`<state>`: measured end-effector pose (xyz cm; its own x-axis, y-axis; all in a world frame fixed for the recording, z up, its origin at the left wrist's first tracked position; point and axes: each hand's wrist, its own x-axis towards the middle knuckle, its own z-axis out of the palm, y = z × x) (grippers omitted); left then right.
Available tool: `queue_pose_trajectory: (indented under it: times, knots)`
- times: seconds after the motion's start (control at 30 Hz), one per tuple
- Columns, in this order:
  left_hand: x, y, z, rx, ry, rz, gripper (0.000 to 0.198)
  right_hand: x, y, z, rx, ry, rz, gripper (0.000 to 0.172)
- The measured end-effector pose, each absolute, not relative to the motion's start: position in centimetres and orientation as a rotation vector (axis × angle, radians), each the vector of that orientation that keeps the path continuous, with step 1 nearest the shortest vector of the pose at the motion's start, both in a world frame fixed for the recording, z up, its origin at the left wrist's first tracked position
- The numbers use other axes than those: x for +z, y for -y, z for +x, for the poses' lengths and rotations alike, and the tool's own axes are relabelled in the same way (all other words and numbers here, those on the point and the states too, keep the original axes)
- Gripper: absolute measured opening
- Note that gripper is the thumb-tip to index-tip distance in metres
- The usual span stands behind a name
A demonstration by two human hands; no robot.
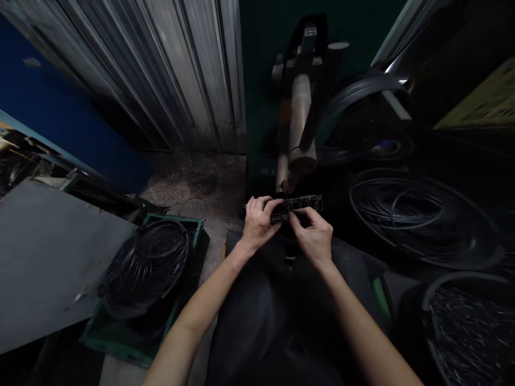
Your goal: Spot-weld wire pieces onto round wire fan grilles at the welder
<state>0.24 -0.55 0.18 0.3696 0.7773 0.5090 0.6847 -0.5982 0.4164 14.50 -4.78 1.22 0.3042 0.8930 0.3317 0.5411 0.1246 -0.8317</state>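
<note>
My left hand [259,222] is wrapped round the left end of a small wire frame [306,202], a cage-like piece of thin dark rods. The fingers of my right hand [313,233] are pinched together at the frame's near side, close to its middle; whatever small piece they grip is hidden. The frame lies roughly level above my lap, just in front of a machine with two metal cylindrical arms [301,123], one above the other. Most of the frame's left part is covered by my left hand.
On the left a green crate [120,348] carries a black basin of wire rings [148,257], beside a grey board [56,252]. To the right stand a wide basin of wire hoops [418,209] and a bucket of short metal pieces [475,332]. A dark apron [277,311] covers my lap.
</note>
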Motion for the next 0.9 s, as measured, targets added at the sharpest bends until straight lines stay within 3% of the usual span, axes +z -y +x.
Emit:
queue_pose_trajectory:
  times: [0.9]
  knots:
    - [-0.6,-1.7,0.3,1.132,-1.324,2.488,0.046,0.8,3.0,14.4,0.323,1.433,-1.515,0.02]
